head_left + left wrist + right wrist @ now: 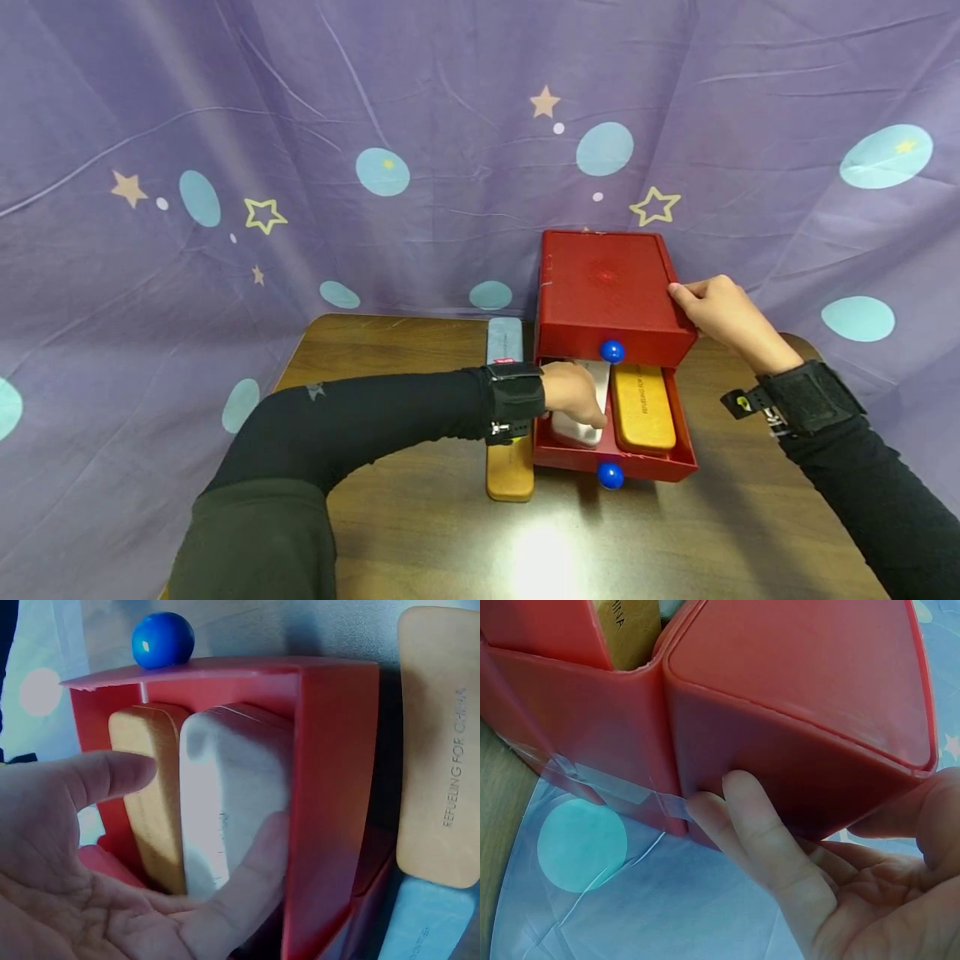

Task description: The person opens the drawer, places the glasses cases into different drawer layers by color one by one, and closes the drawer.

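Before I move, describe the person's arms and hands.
The left sleeve is black, with a grey star, and dark olive higher up; the right sleeve is black. Broad black straps wrap both wrists. The left hand and right hand wear no gloves.

The orange case (439, 780) reads "REFUELING FOR CHINA", the yellow case (643, 410) "REFUELING FOR".
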{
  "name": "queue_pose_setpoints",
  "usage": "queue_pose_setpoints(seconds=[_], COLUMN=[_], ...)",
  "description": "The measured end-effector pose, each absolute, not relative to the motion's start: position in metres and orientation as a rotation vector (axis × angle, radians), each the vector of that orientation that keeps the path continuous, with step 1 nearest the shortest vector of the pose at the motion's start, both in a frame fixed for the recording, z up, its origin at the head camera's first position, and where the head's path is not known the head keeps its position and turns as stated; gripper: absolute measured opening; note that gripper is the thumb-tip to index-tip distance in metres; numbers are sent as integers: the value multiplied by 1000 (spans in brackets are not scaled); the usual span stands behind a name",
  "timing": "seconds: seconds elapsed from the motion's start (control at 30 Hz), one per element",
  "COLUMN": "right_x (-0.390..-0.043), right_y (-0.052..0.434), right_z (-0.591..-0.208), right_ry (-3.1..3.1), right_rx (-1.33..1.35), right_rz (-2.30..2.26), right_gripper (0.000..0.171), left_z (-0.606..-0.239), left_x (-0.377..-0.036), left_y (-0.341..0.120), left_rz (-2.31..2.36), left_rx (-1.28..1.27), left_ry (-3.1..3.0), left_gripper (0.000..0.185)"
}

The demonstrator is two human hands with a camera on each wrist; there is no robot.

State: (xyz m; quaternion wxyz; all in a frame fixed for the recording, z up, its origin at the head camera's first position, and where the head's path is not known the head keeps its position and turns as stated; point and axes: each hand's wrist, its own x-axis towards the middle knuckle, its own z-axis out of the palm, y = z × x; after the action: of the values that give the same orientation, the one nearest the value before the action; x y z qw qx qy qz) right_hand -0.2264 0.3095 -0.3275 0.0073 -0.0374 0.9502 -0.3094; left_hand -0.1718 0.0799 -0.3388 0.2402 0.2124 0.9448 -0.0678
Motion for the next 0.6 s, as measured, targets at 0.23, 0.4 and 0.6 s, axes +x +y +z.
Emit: queue_pose_setpoints(seconds=[0.23,0.4,0.6], right_x=[-227,-225,-223], right_y=[309,308,307], right_z=[-327,-326,-325], right_ry=[2966,2960,2949], right_rx=[-110,-112,-102], right_rz=[-960,-963,-982], right_gripper=[51,51,52], left_z=[-327,-321,-316], left_x=[-167,-165,-163], left_y=[71,66,60], left_rz=[-205,-215,-188], left_rx=[776,814,919], left_ry=[2505,2467,2449], left_gripper=[35,34,35])
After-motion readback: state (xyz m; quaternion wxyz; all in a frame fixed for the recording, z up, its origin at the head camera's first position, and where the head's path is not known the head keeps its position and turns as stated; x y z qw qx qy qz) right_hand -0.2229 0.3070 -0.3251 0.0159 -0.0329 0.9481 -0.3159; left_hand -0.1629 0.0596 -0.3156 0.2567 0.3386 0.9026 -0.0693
